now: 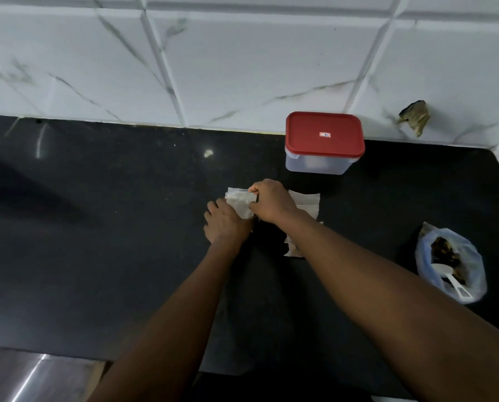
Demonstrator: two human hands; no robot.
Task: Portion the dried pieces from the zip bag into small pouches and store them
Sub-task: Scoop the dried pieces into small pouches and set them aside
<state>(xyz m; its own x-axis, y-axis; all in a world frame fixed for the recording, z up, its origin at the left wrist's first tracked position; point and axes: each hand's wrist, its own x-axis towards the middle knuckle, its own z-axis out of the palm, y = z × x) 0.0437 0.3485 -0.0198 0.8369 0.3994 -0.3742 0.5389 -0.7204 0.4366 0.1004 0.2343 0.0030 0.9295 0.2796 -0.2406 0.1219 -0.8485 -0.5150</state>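
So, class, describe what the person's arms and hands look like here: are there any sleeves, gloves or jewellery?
Both arms are bare down to the frame's lower edge: no sleeve shows on the left forearm or the right forearm. The left hand and right hand wear no gloves, and no ring, watch or bracelet is visible.

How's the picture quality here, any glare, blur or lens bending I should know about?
Head view: dim overall, the black counter swallowing detail; a small glare spot on it near the tiled wall, whose grout lines bow from the wide lens; left hand and right hand holding the pouch look slightly soft.
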